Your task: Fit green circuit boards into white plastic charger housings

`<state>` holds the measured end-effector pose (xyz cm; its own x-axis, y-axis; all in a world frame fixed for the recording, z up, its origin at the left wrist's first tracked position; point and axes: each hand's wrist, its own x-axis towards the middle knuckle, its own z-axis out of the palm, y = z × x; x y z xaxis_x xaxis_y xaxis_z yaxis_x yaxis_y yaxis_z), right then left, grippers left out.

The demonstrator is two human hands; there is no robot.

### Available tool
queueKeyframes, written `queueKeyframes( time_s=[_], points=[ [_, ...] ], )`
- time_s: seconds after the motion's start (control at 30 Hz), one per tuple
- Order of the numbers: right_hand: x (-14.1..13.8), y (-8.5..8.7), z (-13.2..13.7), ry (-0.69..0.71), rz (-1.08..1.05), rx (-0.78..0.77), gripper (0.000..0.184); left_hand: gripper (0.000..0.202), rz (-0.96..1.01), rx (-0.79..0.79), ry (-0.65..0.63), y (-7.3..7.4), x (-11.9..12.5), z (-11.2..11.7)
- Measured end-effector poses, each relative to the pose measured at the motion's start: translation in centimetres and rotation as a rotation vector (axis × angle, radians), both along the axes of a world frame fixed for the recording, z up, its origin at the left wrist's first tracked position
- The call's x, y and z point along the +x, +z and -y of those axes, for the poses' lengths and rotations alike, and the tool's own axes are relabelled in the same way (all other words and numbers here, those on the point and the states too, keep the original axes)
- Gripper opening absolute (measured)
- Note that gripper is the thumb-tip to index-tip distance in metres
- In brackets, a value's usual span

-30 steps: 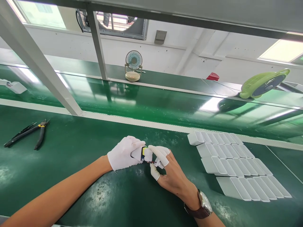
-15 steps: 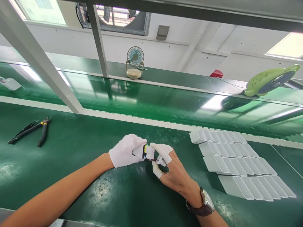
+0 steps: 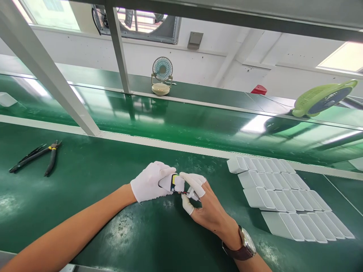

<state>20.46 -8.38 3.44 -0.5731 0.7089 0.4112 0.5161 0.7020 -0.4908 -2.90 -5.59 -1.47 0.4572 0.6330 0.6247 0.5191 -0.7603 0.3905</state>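
Observation:
My left hand [image 3: 153, 182], in a white glove, is closed round a small white plastic housing [image 3: 165, 183]. A circuit board with a yellow-wrapped component [image 3: 174, 180] and a white block [image 3: 179, 184] sits at the housing's open right end. My right hand [image 3: 202, 198] wears white finger coverings and has its fingers bent round a small grey-white part [image 3: 194, 194]. Short red and black wires [image 3: 183, 192] run between that part and the board. My right fingertips are close to the white block; whether they touch it is hard to tell.
Rows of white open housings [image 3: 283, 196] stand on the green bench to the right. Black-handled pliers [image 3: 51, 155] and tweezers [image 3: 31, 152] lie at left. A green belt [image 3: 181, 121] runs behind a pale rail, with a small fan [image 3: 162, 75] and a green fan [image 3: 323, 98] beyond.
On the belt, the white piece at far left has slid further left, and another pale piece shows at the right edge. My hands have hardly moved.

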Motion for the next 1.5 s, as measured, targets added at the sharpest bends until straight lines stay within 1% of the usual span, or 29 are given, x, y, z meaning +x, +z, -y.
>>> queueKeyframes(
  time_s=[0.07, 0.17, 0.2, 0.23, 0.3, 0.37, 0.4, 0.47, 0.53, 0.6, 0.67, 0.73, 0.87, 0.97, 1.07, 1.13, 1.23, 1.33, 1.4, 1.43, 1.5],
  points=[
    [-0.2, -0.2, -0.1, 0.005, -0.013, 0.003, 0.072, 0.065, 0.009, -0.003, -0.014, 0.3, 0.1, -0.1],
    [-0.5, -0.5, -0.2, 0.018, -0.025, -0.003, 0.071, 0.066, 0.033, -0.049, -0.114, 0.6, 0.4, -0.3],
    [-0.7, -0.7, -0.1, 0.017, -0.024, -0.012, 0.069, 0.067, 0.028, -0.068, -0.125, 0.6, 0.5, -0.2],
    [-0.8, -0.9, -0.1, 0.012, -0.026, -0.019, 0.067, 0.068, 0.015, -0.081, -0.115, 0.6, 0.5, -0.2],
    [-0.9, -1.2, 0.1, -0.015, -0.057, -0.033, 0.061, 0.07, -0.022, -0.09, -0.045, 0.3, 0.4, 0.0],
    [-0.8, -1.4, 0.2, -0.055, -0.116, -0.063, 0.059, 0.064, -0.033, -0.115, 0.01, 0.0, 0.2, 0.3],
    [-0.6, -1.5, 0.2, -0.071, -0.151, -0.087, 0.058, 0.057, -0.021, -0.15, 0.015, -0.1, 0.1, 0.4],
    [-0.3, -1.6, 0.0, -0.105, -0.213, -0.134, 0.045, 0.042, 0.036, -0.262, 0.015, 0.0, -0.1, 0.6],
    [-0.1, -1.8, -0.4, -0.139, -0.251, -0.122, 0.034, 0.032, 0.114, -0.41, 0.027, 0.2, -0.3, 0.7],
    [0.0, -2.1, -0.9, -0.139, -0.236, -0.062, 0.033, 0.029, 0.178, -0.566, 0.052, 0.7, -0.4, 0.7],
    [-0.2, -2.5, -1.2, -0.08, -0.19, -0.022, 0.037, 0.03, 0.217, -0.69, 0.06, 1.0, -0.4, 0.6],
    [-0.5, -2.9, -1.3, -0.016, -0.148, -0.017, 0.041, 0.028, 0.232, -0.748, 0.043, 1.3, -0.5, 0.4],
    [-1.1, -3.0, -1.2, 0.037, -0.099, 0.016, 0.045, 0.037, 0.213, -0.698, -0.015, 1.3, -0.8, 0.0],
    [-1.3, -3.0, -1.1, 0.044, -0.08, 0.069, 0.044, 0.042, 0.192, -0.666, -0.042, 1.1, -1.0, 0.0],
    [-1.5, -3.3, -1.1, 0.017, -0.031, 0.127, 0.042, 0.042, 0.198, -0.664, -0.007, 0.9, -1.0, 0.0],
    [-1.6, -3.4, -1.2, 0.006, 0.013, 0.144, 0.04, 0.042, 0.217, -0.7, 0.024, 1.2, -0.9, -0.1],
    [-1.8, -2.8, -1.4, -0.004, 0.032, 0.163, 0.037, 0.044, 0.29, -0.773, 0.021, 1.9, -1.0, -0.1],
    [-2.0, -1.6, -1.6, -0.028, -0.064, 0.235, 0.04, 0.049, 0.433, -0.771, -0.001, 2.2, -1.3, -0.1],
    [-2.2, -1.1, -1.7, -0.048, -0.146, 0.265, 0.046, 0.052, 0.528, -0.752, -0.008, 1.9, -1.6, 0.0],
    [-2.3, -1.1, -1.8, -0.052, -0.174, 0.256, 0.046, 0.053, 0.56, -0.747, -0.011, 1.6, -1.7, 0.0],
    [-2.5, -1.5, -2.0, -0.004, -0.17, 0.184, 0.042, 0.054, 0.583, -0.751, -0.02, 1.2, -1.8, 0.1]
  ],
)
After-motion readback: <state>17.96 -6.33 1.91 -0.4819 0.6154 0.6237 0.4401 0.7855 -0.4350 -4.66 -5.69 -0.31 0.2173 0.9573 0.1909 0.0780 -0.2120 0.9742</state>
